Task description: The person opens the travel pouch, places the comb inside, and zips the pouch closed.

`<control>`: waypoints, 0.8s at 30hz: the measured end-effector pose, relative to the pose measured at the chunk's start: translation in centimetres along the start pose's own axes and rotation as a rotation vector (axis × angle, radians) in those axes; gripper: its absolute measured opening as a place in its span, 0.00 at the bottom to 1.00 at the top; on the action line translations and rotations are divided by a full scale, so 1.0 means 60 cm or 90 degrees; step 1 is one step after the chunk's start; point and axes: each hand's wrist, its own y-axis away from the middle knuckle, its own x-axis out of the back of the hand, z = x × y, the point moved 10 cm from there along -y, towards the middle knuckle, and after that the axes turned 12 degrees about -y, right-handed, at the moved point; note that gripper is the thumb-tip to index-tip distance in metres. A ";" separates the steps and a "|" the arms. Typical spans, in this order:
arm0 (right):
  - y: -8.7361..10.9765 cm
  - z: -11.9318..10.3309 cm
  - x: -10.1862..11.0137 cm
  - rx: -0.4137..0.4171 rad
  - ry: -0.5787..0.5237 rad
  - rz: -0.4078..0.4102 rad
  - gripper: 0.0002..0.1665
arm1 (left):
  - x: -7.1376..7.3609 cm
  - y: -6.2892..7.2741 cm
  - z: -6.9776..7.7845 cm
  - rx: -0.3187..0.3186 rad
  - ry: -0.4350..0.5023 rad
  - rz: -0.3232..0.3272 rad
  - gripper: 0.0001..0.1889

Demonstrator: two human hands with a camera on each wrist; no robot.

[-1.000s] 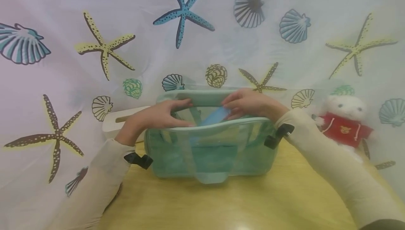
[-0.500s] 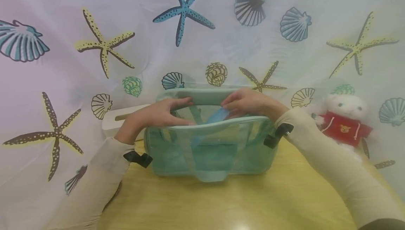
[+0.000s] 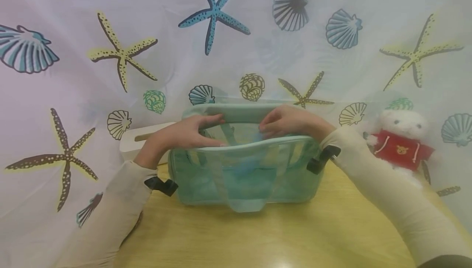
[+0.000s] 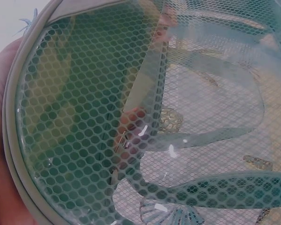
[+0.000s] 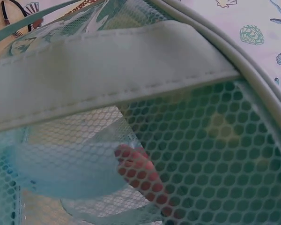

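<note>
A mint-green see-through bag (image 3: pixel 245 178) with mesh sides stands on the table, its top unzipped. My left hand (image 3: pixel 186 132) rests at the left end of the opening, thumb and fingers spread apart along the rim. At the right end, my right hand (image 3: pixel 287 121) reaches in over the rim. Its fingertips pinch the edge of a light-blue rounded thing (image 5: pixel 70 171), seen through the mesh in the right wrist view. The blue thing is blurred in the head view, and its kind cannot be told. Bag wall partly hides it.
Left of the bag, behind my left wrist, stands a white box with a slot (image 3: pixel 129 143). A white plush toy in a red hoodie (image 3: pixel 402 147) sits at the right. A cloth with starfish and shells (image 3: pixel 236 67) hangs behind the wooden table (image 3: pixel 221 239).
The blue thing has gone lower into the bag and swung from a slant to nearly upright below my right fingertips. My left hand and the bag have stayed in place.
</note>
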 end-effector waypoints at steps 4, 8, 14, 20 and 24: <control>-0.001 0.002 -0.005 -0.010 -0.010 -0.013 0.22 | -0.001 0.000 0.000 0.000 0.001 -0.001 0.50; -0.002 0.003 -0.006 -0.020 -0.015 -0.013 0.23 | -0.001 0.000 -0.002 -0.001 -0.002 0.000 0.51; -0.003 -0.001 -0.005 -0.011 0.010 -0.010 0.21 | 0.015 0.005 0.001 -0.011 0.002 0.063 0.50; 0.010 -0.030 -0.002 0.055 0.099 0.005 0.24 | 0.086 0.070 0.017 -0.035 -0.061 0.424 0.26; 0.015 -0.067 -0.020 0.081 0.141 -0.006 0.23 | 0.095 0.140 0.010 -0.007 -0.093 0.558 0.12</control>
